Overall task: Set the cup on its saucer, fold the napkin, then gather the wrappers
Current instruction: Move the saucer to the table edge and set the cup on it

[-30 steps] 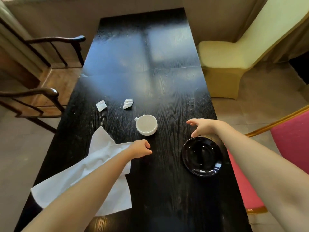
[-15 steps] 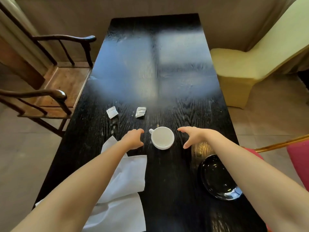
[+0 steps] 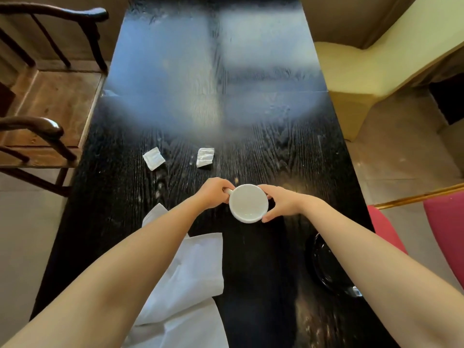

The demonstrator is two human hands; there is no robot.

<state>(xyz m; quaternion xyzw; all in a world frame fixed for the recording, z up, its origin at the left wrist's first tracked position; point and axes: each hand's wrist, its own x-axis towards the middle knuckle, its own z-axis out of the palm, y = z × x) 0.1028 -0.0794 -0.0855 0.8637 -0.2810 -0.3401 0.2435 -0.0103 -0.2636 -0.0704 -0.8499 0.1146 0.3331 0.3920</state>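
A white cup (image 3: 248, 203) stands on the black table (image 3: 251, 272), empty inside. My left hand (image 3: 213, 193) grips its handle on the left side. My right hand (image 3: 281, 203) wraps around the cup's right wall. The black saucer (image 3: 324, 264) lies near the table's right edge, partly hidden under my right forearm. A white napkin (image 3: 193, 280) lies crumpled and unfolded at the near left, partly beneath my left forearm. Two small white wrappers lie beyond the cup: one to the left (image 3: 153, 158), one nearer the middle (image 3: 205, 156).
A dark wooden armchair (image 3: 47, 106) stands to the left of the table. A cream upholstered chair (image 3: 359, 71) is at the far right, and a pink chair (image 3: 444, 237) sits close on the right.
Both hands have closed in on the cup from either side and now hold it. The view has moved nearer to the table.
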